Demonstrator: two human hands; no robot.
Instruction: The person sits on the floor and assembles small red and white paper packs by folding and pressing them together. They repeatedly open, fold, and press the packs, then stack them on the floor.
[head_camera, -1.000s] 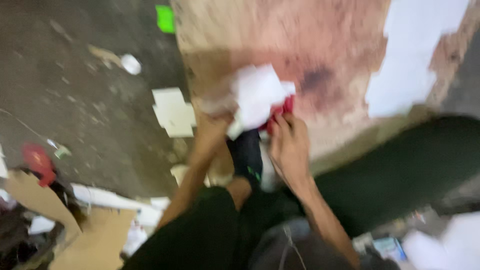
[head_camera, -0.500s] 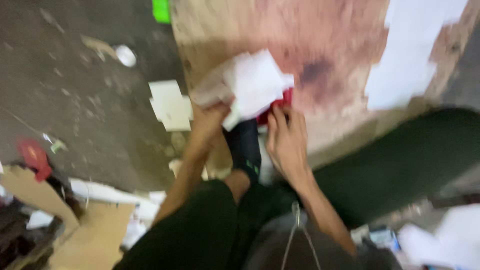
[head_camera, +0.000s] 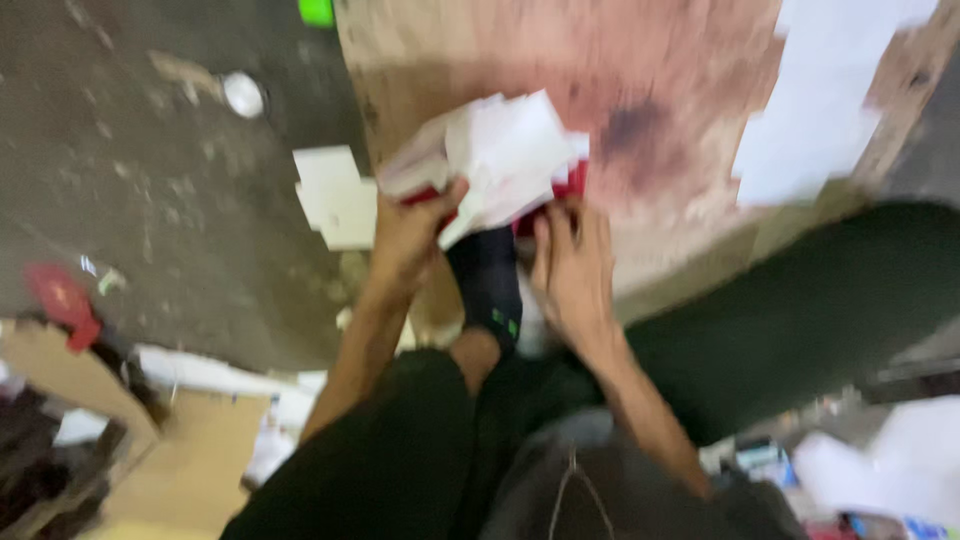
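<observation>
Left hand (head_camera: 412, 232) clamps the white paper sheets (head_camera: 505, 155) over the board's near edge (head_camera: 640, 275); right hand (head_camera: 572, 262) pinches the red piece (head_camera: 568, 184) beneath — best gripped firmly.

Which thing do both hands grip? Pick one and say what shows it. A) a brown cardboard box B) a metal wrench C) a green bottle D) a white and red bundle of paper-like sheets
D: the left hand and the right hand both close on the white and red bundle, held over the stained brown board.
</observation>
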